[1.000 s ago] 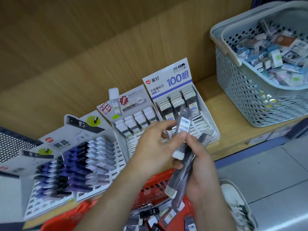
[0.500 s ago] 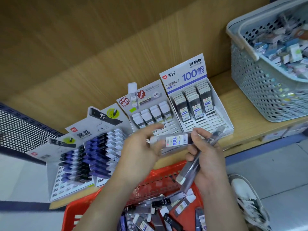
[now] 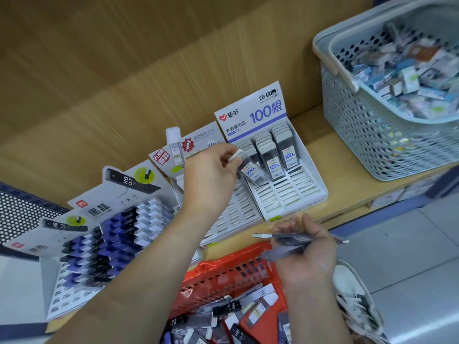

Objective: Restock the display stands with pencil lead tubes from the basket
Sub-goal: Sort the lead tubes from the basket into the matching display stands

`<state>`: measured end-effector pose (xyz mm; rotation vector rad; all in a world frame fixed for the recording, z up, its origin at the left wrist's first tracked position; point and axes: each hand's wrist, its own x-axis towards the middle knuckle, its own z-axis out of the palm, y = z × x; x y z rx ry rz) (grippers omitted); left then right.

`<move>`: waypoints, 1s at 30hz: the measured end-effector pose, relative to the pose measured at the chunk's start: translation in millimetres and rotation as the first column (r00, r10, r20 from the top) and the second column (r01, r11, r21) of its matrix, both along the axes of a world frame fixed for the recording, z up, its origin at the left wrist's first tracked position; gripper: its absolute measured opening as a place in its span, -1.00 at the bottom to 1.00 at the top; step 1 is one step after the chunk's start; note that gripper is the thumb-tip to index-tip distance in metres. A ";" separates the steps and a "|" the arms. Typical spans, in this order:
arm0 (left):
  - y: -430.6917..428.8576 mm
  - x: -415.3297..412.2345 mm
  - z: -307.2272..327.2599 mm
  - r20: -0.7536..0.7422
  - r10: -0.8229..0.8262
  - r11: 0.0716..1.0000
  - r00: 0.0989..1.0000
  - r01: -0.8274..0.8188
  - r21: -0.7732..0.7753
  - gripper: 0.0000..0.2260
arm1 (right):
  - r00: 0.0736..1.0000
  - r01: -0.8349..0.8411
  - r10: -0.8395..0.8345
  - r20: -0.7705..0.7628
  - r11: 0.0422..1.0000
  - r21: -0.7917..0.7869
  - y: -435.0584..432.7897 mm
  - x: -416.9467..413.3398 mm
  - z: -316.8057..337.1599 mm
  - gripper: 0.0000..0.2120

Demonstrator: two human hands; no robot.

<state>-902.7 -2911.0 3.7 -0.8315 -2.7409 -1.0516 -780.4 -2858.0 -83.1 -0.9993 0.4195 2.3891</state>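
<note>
My left hand (image 3: 211, 175) pinches a lead tube (image 3: 249, 168) by its white cap, its lower end at the left column of the white "100" display stand (image 3: 310, 184). That stand holds three short rows of tubes at its back. My right hand (image 3: 305, 254) grips a bundle of lead tubes (image 3: 295, 240) lying crosswise above the red basket (image 3: 223, 271), which is full of loose tubes. A second white stand (image 3: 233, 214) sits partly behind my left arm. Further left stand two displays with blue and black tubes (image 3: 119, 234).
A grey-blue perforated basket (image 3: 367, 135) full of small packets stands on the wooden shelf (image 3: 323, 147) at the right. A wooden back panel rises behind the stands. A white shoe (image 3: 357, 301) and grey floor tiles lie at the lower right.
My left hand has carried one tube up from the bundle to the "100" stand. My right hand has dropped lower, turning its bundle to lie crosswise.
</note>
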 end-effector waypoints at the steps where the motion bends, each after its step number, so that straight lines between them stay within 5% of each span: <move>1: 3.2 -1.9 -2.6 -0.031 -0.019 0.999 0.999 0.017 -0.042 -0.89 | 1.000 0.014 -0.014 0.007 1.000 -0.003 -0.2 -0.7 0.9 -0.85; 6: 10.2 -6.2 -18.4 -0.155 -0.165 0.967 0.974 0.129 -0.219 -0.88 | 0.998 0.047 -0.046 0.032 0.999 -0.026 2.3 -3.6 7.3 -0.76; 16: 20.0 -7.8 -21.6 -0.155 -0.236 0.931 0.959 0.178 -0.320 -0.83 | 0.998 0.056 -0.056 -0.015 0.997 -0.048 3.1 0.1 4.4 -0.61; 25: 30.3 -20.3 -31.5 -0.145 -0.170 0.941 0.975 0.117 -0.317 -0.83 | 0.999 0.047 -0.047 -0.011 0.998 0.028 3.8 3.6 12.9 -0.77; 30: 24.6 -20.4 -25.3 -0.136 -0.141 0.964 0.981 0.105 -0.246 -0.93 | 0.998 0.057 -0.056 -0.006 0.995 0.082 4.8 0.0 17.3 -0.69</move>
